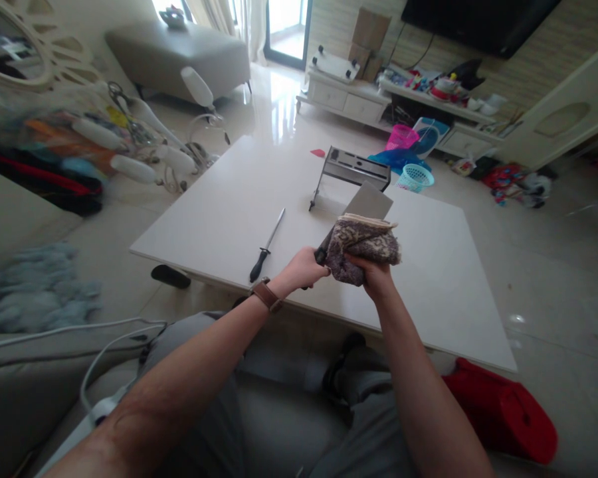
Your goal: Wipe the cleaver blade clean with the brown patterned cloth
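Note:
My left hand (303, 269) is closed round the dark handle of a cleaver (369, 201), whose wide metal blade points away over the white table. In my right hand (376, 277) is a folded brown patterned cloth (363, 249), pressed against the blade and hiding its near part. To the left, a sharpening steel (270, 242) with a black handle lies on the tabletop. Beyond the cleaver stands a grey metal knife rack (356, 167). A small red piece (317, 153) lies beside the rack, too small to name.
The white table (428, 285) spans the middle. Past its far edge are a light-blue basket (415, 178) and a pink basket (401, 137) on the floor. A red bag-like object (501, 411) lies below the right edge. A white-shaded lamp (134, 169) is at the left.

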`<state>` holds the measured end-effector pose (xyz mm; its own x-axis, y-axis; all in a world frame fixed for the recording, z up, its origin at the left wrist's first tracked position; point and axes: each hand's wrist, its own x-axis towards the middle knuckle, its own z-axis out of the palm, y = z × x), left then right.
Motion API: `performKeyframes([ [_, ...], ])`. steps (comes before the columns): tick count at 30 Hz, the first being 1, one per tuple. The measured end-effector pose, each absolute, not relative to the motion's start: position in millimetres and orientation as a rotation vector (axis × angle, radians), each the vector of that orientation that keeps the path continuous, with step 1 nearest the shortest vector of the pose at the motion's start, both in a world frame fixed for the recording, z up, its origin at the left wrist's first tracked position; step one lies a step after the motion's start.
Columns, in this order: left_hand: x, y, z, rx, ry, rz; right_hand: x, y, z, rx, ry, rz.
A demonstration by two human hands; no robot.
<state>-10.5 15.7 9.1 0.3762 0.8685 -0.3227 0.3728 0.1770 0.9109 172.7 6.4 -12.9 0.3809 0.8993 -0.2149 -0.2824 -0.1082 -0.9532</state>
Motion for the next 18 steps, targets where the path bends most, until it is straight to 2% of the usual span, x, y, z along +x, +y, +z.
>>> performKeyframes([
  [6,-12.9,16.6,16.2,1.473,1.251,0.592,181.3,12.2,-8.3,-1.186,-0.457,1.074],
  [11,-6.2,11.7,10.8,1.44,1.261,0.599,163.7,13.4,-13.7,-1.1,-0.446,1.235],
  [18,-5.3,11.4,5.6,1.39,1.196,0.566,149.2,8.6,-16.9,-1.23,-0.433,1.228],
])
